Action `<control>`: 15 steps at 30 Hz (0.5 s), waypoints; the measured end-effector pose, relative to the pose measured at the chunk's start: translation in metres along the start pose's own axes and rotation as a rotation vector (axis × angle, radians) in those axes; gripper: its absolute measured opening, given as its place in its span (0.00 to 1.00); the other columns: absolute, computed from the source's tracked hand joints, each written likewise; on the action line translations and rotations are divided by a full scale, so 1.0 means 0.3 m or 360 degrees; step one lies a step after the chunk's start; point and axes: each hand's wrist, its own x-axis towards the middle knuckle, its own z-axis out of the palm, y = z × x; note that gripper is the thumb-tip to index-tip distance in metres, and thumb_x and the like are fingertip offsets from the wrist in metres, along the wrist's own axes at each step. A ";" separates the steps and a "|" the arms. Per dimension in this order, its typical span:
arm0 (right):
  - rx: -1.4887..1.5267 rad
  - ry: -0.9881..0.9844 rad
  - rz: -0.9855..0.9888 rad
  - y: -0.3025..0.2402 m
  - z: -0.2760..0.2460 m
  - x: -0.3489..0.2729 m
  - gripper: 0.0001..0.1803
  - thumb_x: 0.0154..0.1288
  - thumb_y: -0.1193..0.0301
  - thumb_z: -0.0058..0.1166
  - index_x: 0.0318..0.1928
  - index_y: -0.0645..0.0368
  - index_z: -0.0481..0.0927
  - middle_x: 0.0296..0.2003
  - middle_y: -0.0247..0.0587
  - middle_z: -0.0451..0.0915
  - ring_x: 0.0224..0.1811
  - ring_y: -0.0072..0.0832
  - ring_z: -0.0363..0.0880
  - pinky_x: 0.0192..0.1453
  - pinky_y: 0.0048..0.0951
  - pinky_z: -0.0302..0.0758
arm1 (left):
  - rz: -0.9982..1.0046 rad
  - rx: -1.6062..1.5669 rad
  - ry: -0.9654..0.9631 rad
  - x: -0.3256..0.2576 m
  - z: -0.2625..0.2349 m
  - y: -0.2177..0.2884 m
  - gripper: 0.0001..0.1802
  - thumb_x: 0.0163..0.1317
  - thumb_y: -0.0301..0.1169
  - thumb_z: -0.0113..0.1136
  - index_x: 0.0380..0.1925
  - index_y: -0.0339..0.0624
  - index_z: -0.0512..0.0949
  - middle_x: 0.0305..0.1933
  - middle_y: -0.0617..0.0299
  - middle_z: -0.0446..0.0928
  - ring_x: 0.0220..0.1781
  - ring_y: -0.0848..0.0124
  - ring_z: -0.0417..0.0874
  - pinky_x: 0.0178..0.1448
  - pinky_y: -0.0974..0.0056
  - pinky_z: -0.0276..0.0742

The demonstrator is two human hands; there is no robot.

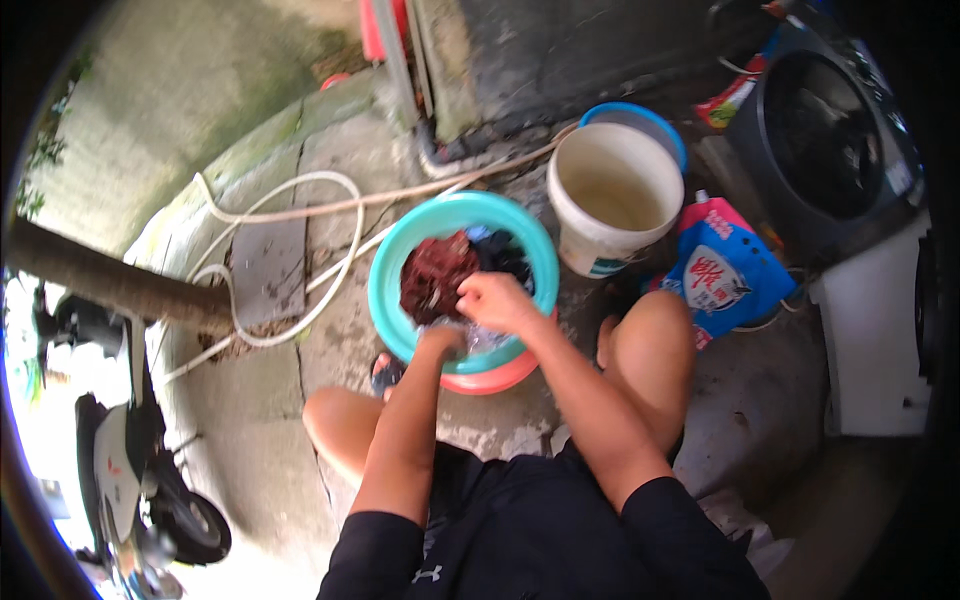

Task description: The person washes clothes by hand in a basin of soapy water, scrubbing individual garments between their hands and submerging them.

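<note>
A turquoise basin (385,255) stands between my legs on a coral-red basin (490,380). Inside it lies a dark red cloth (437,275), wet-looking and bunched up. Dark blue and black cloth (505,250) fills the basin's far right part. Down at the near side of the basin, my left hand (443,341) reaches in beside something pale and shiny; its fingers are blurred and hidden. My right hand (495,301) is over the middle of the basin, right of the red cloth, with its fingers curled closed. Whatever is in them, if anything, is hidden.
Beyond the basin to the right stands a white bucket (615,190) with a blue-rimmed tub (672,140) behind it. A blue and pink detergent bag (730,265) sits by my right knee. A pale hose (350,235) loops across the concrete. A parked scooter (125,470) is at left.
</note>
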 end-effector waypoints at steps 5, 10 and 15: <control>0.0114 -0.0030 0.0101 0.076 0.004 -0.020 0.16 0.57 0.65 0.63 0.42 0.61 0.84 0.35 0.50 0.85 0.39 0.39 0.86 0.45 0.36 0.80 | 0.0069 -0.0461 0.0544 -0.040 -0.028 0.105 0.26 0.51 0.48 0.59 0.46 0.44 0.82 0.46 0.43 0.82 0.50 0.48 0.83 0.57 0.52 0.77; 0.0216 0.0104 0.0464 0.076 0.049 0.017 0.21 0.64 0.55 0.61 0.41 0.64 0.84 0.36 0.49 0.85 0.39 0.34 0.85 0.44 0.33 0.78 | -0.0191 -0.2045 0.0820 -0.147 -0.138 0.034 0.18 0.57 0.41 0.52 0.30 0.35 0.80 0.28 0.54 0.79 0.30 0.63 0.80 0.35 0.59 0.75; 0.1324 0.0147 0.1229 -0.027 0.090 0.014 0.33 0.71 0.40 0.42 0.58 0.54 0.78 0.52 0.36 0.81 0.55 0.32 0.79 0.61 0.36 0.70 | 0.0444 -0.3288 0.0590 -0.420 -0.275 0.131 0.09 0.60 0.39 0.56 0.36 0.48 0.78 0.34 0.63 0.79 0.33 0.69 0.80 0.34 0.63 0.75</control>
